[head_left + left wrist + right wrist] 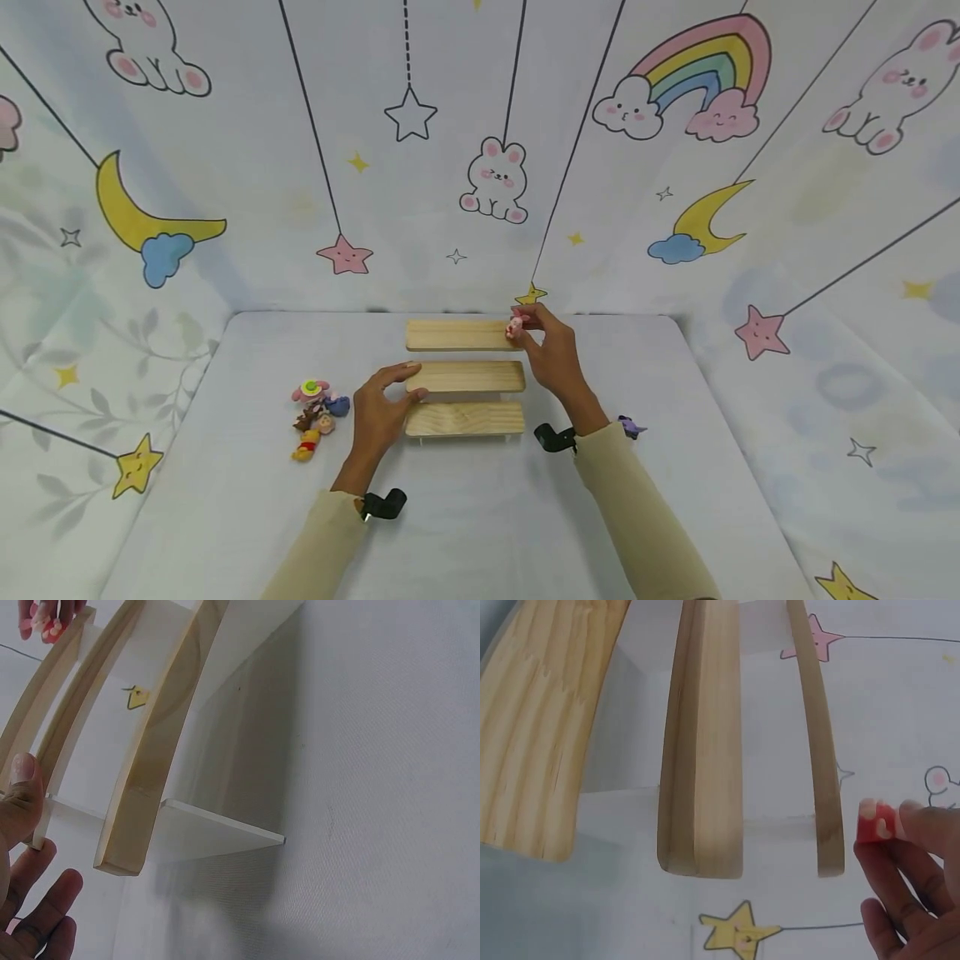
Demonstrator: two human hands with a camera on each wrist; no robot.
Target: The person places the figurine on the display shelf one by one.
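No writing or labels can be made out anywhere; a tiny pink-and-red figurine is pinched in the right hand fingertips at the right end of the top step of a 3-step wooden stand, long axis left to right; the middle step's left end is touched by the relaxed left hand, nothing gripped; more toy figures are piled just left.

No readable text, label, brand, number or sign in any view; backdrop cloth carries only drawn pictures: stars, moons, rainbow, bunnies; wooden step shelf bare wood, unmarked; small figures on table too small to show any lettering
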